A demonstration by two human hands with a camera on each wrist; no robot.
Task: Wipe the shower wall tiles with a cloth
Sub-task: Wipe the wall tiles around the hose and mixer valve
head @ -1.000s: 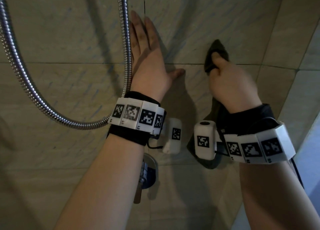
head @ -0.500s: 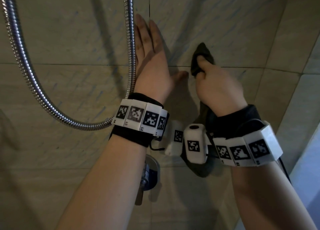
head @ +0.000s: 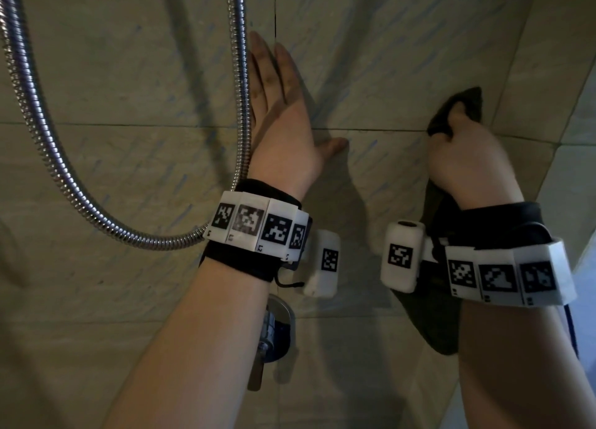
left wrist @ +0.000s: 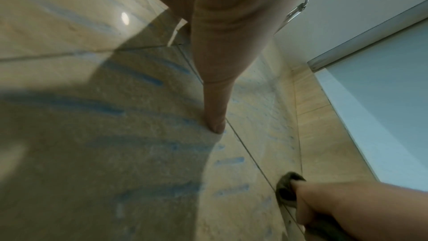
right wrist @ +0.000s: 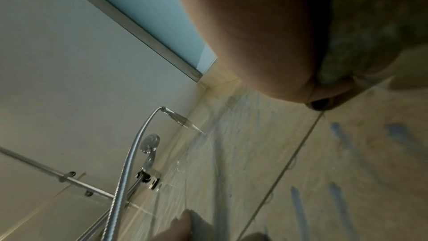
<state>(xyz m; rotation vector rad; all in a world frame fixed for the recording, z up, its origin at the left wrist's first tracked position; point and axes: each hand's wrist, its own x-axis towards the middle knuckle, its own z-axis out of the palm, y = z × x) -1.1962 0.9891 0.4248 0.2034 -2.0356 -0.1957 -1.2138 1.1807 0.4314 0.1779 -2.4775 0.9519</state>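
Note:
Beige wall tiles (head: 371,57) with faint blue streaks fill the head view. My right hand (head: 464,157) grips a dark cloth (head: 458,105) and presses it on the tiles at a grout line on the right; the cloth's tail (head: 435,325) hangs below my wrist. The left wrist view shows the cloth (left wrist: 287,188) bunched under the right fingers (left wrist: 308,202). My left hand (head: 280,105) lies flat on the wall beside the shower hose, fingers straight and thumb (left wrist: 215,113) spread out. In the right wrist view the cloth (right wrist: 361,39) sits in the palm.
A chrome shower hose (head: 240,112) hangs in a loop left of my left hand. A tap handle (head: 274,335) juts from the wall under my left forearm. A side wall and frosted pane (left wrist: 382,98) close the right. The shower head (right wrist: 150,144) sits higher up.
My right hand slid the cloth left toward the left thumb, then back out to the right along the grout line. The left hand stayed flat on the wall.

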